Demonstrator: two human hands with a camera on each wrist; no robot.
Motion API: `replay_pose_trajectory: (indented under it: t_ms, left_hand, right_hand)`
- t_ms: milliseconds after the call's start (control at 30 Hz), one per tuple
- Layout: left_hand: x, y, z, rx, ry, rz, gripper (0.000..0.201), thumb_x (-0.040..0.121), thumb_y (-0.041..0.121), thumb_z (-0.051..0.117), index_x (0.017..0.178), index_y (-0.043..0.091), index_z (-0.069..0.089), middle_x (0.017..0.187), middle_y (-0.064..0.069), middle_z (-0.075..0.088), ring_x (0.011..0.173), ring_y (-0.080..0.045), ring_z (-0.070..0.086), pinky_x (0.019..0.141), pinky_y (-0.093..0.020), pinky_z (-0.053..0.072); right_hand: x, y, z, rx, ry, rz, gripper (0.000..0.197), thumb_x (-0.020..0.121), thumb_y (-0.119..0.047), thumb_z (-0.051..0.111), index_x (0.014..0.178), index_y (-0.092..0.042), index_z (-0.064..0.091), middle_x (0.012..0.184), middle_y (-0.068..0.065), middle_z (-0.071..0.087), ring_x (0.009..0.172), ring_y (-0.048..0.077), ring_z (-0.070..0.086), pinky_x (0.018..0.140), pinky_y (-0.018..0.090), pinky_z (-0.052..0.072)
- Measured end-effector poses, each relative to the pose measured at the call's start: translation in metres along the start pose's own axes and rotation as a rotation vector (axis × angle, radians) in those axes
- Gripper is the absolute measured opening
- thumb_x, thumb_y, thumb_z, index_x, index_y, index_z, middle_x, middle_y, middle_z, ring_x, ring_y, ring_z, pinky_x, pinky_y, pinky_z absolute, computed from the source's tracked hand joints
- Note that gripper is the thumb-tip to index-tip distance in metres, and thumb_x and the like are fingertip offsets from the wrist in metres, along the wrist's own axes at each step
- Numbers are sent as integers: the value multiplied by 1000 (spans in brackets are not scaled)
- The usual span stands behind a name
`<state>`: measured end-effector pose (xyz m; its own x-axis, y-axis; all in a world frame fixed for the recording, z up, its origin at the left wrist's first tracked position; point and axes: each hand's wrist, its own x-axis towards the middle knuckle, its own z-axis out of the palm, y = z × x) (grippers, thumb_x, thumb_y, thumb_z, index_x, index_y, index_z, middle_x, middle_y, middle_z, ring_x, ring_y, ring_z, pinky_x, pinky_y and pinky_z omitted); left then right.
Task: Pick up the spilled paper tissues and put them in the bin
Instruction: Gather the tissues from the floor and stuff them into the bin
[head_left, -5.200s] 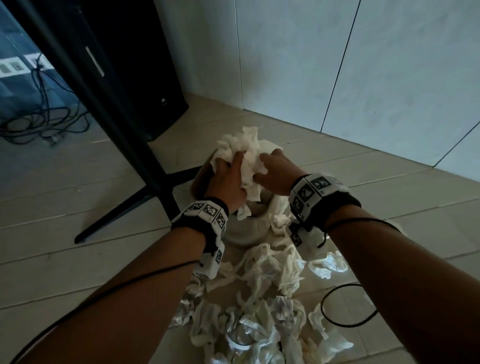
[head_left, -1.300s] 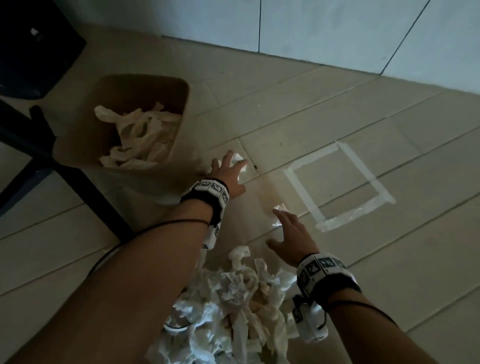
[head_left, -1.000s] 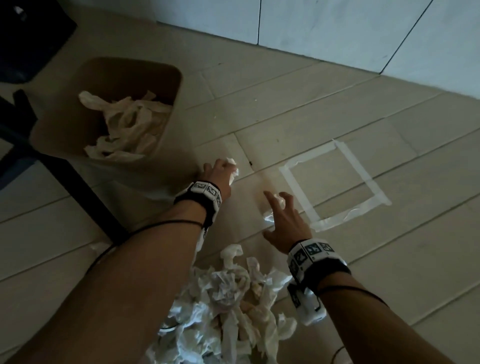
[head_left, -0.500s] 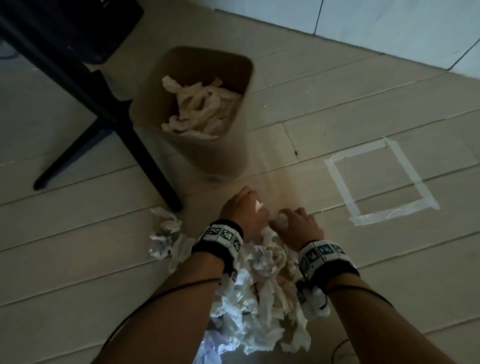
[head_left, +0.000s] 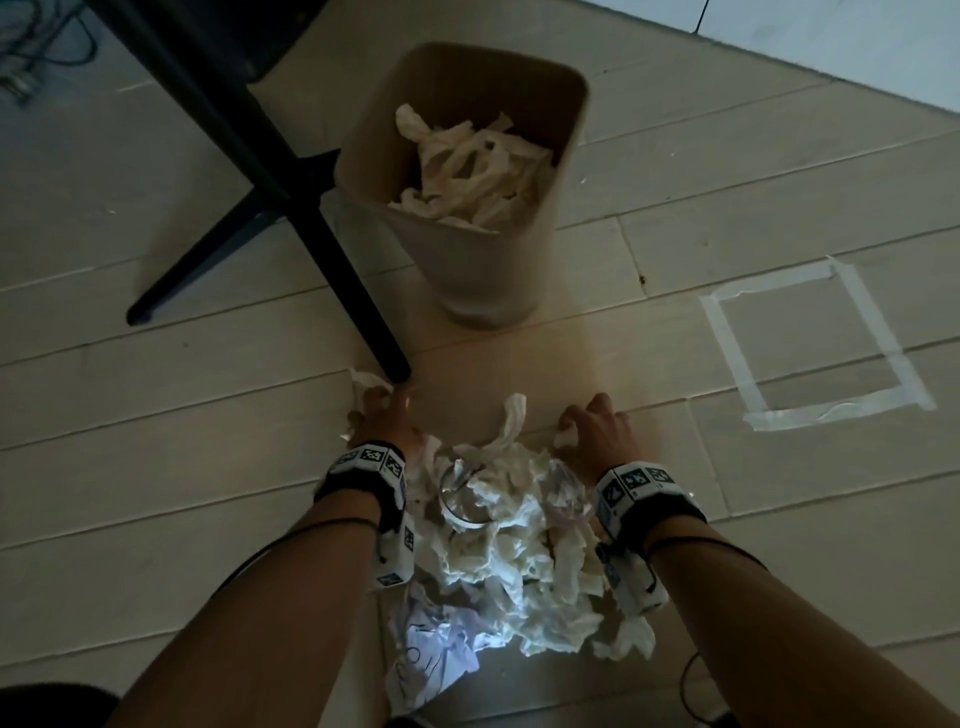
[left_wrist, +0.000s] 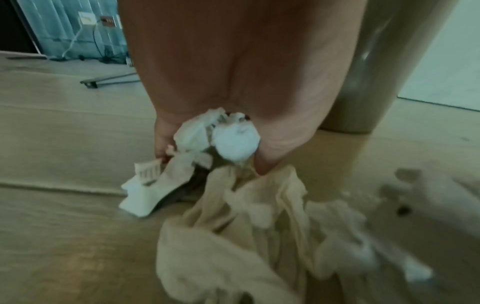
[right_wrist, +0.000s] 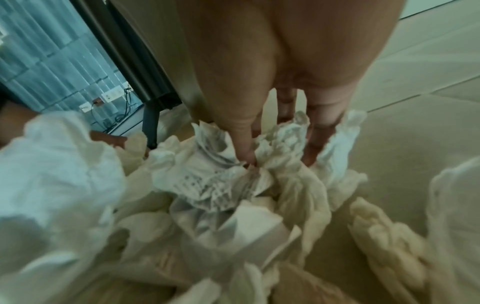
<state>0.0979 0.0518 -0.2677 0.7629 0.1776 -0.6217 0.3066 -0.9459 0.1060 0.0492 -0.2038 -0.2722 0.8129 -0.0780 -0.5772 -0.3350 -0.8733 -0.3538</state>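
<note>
Left hand is clutching a crumpled tissue wad, right hand digs its fingers into the tissue pile on the floor. Bin just beyond, half full.

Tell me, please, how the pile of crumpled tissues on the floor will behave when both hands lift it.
The tissue pile looks crumpled and loose, so it is probably floppy and very light. Separate strips stick out, so pieces may drop on the way to the bin.
</note>
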Motion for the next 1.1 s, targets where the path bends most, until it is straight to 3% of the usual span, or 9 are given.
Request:
replay_pose_trajectory:
  t_ms: [67,233,367,433,533,700,833,967,1100]
  left_hand:
    - [1,2,5,-8,69,45,52,86,13,57,134,31,47,149,-9,27,129,-41,33,104,-48,42]
    - [-1,7,2,-276,215,197,28,81,-4,57,103,10,68,128,-16,50,110,-33,57,88,-28,44]
    - [-10,5,-12,-608,369,56,21,80,7,58,92,21,69,108,-13,64,92,-29,63,80,-26,46]
    - [-19,4,-10,-662,345,34,18,82,16,60,96,24,68,105,-13,68,94,-33,66,85,-34,53]
    - [-41,11,6,-616,240,44,21,83,24,65,104,22,66,112,-16,63,99,-35,64,87,-35,52]
    - [-71,18,43,-427,-67,70,73,69,62,71,133,38,45,143,-6,38,129,-32,45,109,-44,40]
    - [-79,17,56,-445,-145,150,80,61,54,81,132,45,44,144,1,31,128,-25,45,108,-40,42]
    - [-80,27,57,-543,-129,200,63,65,29,83,122,36,57,130,1,48,106,-16,57,87,-24,49]
    - [-85,43,44,-614,4,268,39,68,30,83,103,27,67,112,1,64,99,-16,62,83,-27,51]
  right_hand:
    - [0,2,-3,82,40,3,19,81,-15,63,98,-20,69,112,13,52,100,42,59,83,39,49]
    - [0,3,-25,332,106,42,27,78,5,46,76,-16,63,93,12,56,94,37,59,74,31,41]
    - [-9,1,-38,505,43,147,27,81,-2,44,71,-22,59,80,6,58,85,28,57,78,38,50]
    - [-17,-5,-38,546,-59,202,19,86,-11,45,84,-18,62,82,6,57,88,26,54,90,47,52]
    - [-26,-16,-24,502,-191,189,23,91,-14,42,98,-15,64,106,13,63,101,31,58,99,48,49]
    - [-44,-32,-6,368,-350,205,41,100,-23,31,135,-16,52,149,13,44,135,36,43,111,44,37]
    - [-42,-30,15,370,-315,209,46,93,-34,40,135,-20,53,140,11,56,127,33,53,108,45,41]
    - [-33,-21,30,579,-284,234,41,74,-47,46,105,-31,68,111,5,71,107,28,65,97,44,50]
    - [-45,-37,5,930,-273,237,34,76,-34,55,108,-26,63,112,5,64,102,26,60,97,46,47]
